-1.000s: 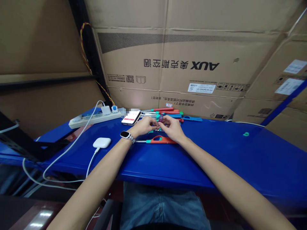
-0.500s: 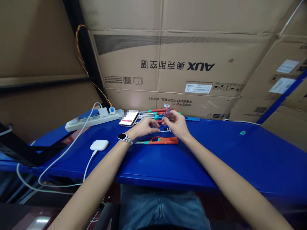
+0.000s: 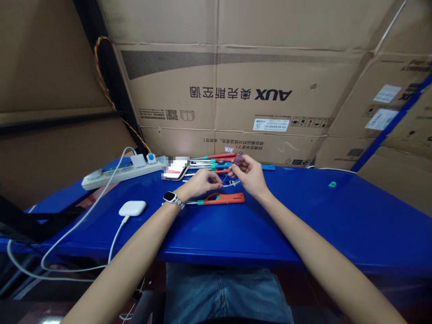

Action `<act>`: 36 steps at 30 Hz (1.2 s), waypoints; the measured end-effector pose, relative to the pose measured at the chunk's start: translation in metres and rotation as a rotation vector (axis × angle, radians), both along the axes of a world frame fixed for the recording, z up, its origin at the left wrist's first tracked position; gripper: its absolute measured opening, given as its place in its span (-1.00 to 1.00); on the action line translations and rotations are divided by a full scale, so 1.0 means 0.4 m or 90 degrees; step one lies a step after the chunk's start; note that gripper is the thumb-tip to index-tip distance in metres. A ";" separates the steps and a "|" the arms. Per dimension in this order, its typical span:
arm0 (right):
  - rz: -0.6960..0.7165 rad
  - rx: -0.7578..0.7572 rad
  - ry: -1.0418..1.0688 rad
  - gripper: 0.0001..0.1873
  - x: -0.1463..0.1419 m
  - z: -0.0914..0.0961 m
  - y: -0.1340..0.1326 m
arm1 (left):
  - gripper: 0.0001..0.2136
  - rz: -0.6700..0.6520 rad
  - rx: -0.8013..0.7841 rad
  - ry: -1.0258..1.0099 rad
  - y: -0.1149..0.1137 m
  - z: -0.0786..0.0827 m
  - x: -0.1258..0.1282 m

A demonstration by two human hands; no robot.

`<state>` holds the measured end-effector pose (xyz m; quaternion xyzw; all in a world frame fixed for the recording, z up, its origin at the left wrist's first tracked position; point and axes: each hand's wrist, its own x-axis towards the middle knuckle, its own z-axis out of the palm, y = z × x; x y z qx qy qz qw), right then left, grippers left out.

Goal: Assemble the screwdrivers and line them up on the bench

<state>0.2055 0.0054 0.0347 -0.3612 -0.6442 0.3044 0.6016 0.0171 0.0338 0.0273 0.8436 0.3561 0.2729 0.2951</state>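
Note:
Both hands meet over the far middle of a blue table (image 3: 303,225). My right hand (image 3: 249,175) is closed on a small screwdriver with a translucent purple handle (image 3: 237,158), its tip pointing down toward my left hand. My left hand (image 3: 199,182), with a watch (image 3: 169,197) on the wrist, pinches a small part that I cannot make out, close to a thin metal tube (image 3: 232,183). A long lighter with an orange-red handle and teal collar (image 3: 219,199) lies just in front of both hands.
Several more red, teal and blue lighters (image 3: 219,159) lie behind the hands against a large cardboard box (image 3: 219,94). A phone (image 3: 175,171), a white power strip (image 3: 118,173) and a white earbud case (image 3: 132,208) on a cable sit left. A teal bit (image 3: 332,184) lies right.
My right hand has lifted the purple screwdriver up and away from the left hand, and the hands have parted a little. The view has swung slightly right.

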 end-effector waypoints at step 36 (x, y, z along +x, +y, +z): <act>-0.039 0.003 -0.139 -0.90 0.045 -0.021 -0.024 | -0.62 -0.047 -0.022 0.143 -0.019 -0.017 0.020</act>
